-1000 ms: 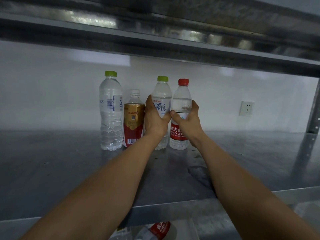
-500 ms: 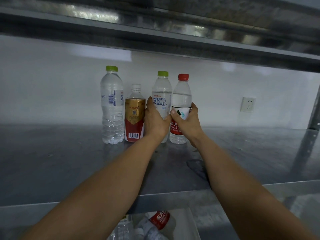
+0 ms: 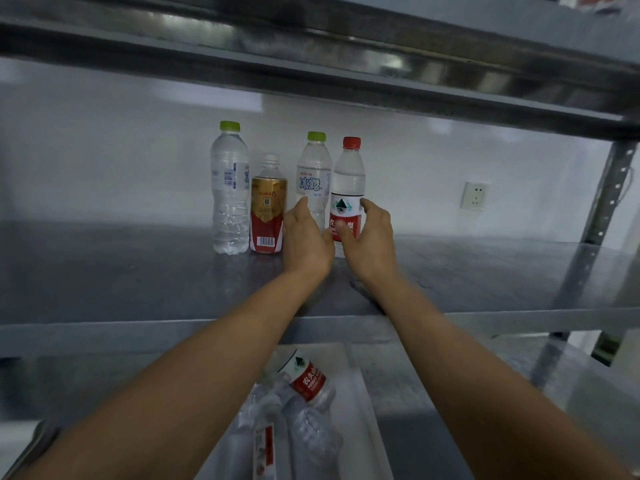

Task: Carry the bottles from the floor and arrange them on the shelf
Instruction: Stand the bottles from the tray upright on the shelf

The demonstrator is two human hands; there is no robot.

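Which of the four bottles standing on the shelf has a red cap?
The rightmost bottle, with the red-and-white label. The other three have green or pale caps.

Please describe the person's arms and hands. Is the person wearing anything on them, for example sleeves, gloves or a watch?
Nothing is worn that the picture shows. Both forearms are bare from the wrist down to the lower edge of the picture, with no sleeve in view. The left hand and the right hand have no gloves, and no ring, watch or bracelet shows on the sides that face the camera.
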